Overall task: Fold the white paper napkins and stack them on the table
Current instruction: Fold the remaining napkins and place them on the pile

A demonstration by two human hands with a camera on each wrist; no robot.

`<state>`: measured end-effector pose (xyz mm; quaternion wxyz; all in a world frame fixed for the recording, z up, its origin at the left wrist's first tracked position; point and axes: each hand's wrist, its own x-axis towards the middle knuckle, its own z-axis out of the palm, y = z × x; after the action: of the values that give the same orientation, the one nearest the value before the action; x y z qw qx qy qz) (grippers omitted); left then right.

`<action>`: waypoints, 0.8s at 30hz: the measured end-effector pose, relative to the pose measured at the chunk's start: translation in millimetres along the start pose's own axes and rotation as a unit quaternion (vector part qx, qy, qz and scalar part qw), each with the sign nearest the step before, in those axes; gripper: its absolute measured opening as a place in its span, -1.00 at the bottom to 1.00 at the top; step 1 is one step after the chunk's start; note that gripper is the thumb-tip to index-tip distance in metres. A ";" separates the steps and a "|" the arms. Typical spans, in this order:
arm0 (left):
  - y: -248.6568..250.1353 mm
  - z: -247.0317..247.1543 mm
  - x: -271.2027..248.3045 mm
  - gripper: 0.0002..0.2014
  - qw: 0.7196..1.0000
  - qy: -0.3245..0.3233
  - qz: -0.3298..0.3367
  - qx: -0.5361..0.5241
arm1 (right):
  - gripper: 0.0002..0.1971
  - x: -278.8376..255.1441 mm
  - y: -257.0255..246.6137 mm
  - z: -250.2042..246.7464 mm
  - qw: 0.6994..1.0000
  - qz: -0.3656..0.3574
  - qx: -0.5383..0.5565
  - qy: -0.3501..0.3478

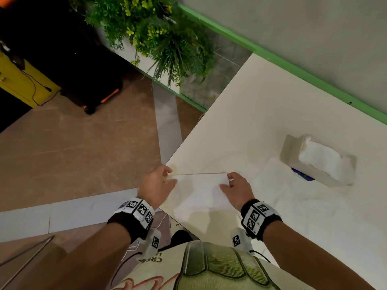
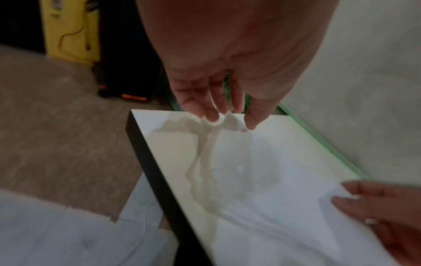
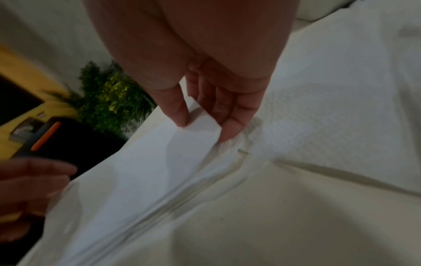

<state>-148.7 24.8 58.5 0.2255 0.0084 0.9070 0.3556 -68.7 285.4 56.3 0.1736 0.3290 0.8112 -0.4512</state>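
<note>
While your left hand (image 1: 156, 182) pinches the napkin (image 1: 199, 188) at its far left corner, your right hand (image 1: 235, 190) pinches the far right corner; it lies near the surface's (image 1: 261, 122) left corner.

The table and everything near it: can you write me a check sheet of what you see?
Surface: white table, lit and bare at its far end.
Job's things: one napkin lifted by two corners; napkin pack to its right.
Clutter: nothing seen.
Grips: left hand and right hand each pinch a napkin corner.
Cables: black cable against the yellow cabinet.
Surroundings: plants, green-trimmed wall, tiled floor.
</note>
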 end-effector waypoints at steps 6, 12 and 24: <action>-13.1 13.2 -6.9 -0.42 0.969 0.009 0.175 0.173 | -0.52 -10.6 -3.6 5.2 0.960 -0.119 -0.248 0.057; -14.4 15.6 -3.6 -0.37 0.980 -0.042 0.093 0.172 | -0.30 -5.8 -16.7 14.5 0.937 -0.116 -0.328 0.010; -1.4 12.6 -6.6 -0.07 0.946 -0.033 0.189 0.261 | -0.49 8.1 -26.3 1.3 0.926 -0.096 -0.364 -0.025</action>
<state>-137.3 30.6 52.1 0.1739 0.2497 0.9419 0.1421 -92.7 277.4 67.2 0.2579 0.1527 0.9425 -0.1477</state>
